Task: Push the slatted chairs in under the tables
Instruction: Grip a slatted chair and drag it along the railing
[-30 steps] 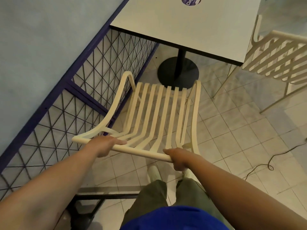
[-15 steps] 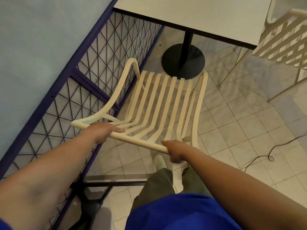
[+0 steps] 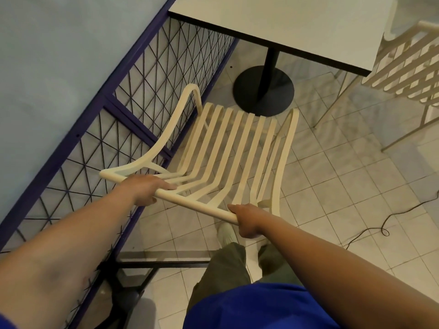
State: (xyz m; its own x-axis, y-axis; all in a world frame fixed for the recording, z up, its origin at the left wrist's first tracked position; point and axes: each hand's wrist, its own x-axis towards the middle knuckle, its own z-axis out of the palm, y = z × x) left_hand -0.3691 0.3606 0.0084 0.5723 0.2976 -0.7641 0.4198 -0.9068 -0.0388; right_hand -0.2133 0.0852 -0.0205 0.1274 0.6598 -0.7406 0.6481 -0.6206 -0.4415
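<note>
Right now I am gripping the cream slatted chair (image 3: 228, 150) by its top rail (image 3: 190, 204), the rounded bar that crowns the backrest. My left hand (image 3: 146, 189) is lying over the rail toward its left end, fingers draped across the top, thumb hidden beneath. My right hand (image 3: 248, 220) is wrapping fully around the rail near its right end, closed tight. The chair is standing on the tiled floor (image 3: 332, 210) just beside the blue mesh fence (image 3: 133, 110), its seat front pointing toward the white table (image 3: 297, 27) and reaching about to the black pedestal base (image 3: 263, 91); the seat is not yet under the tabletop. I am judging the frame rigid and fairly light, probably moulded or painted, so the rail should transmit a push without flexing. Its smooth surface could be slipping under a loose palm, so two spread hands are keeping it straight. A second slatted chair (image 3: 408, 65) is waiting at the table's right side.
</note>
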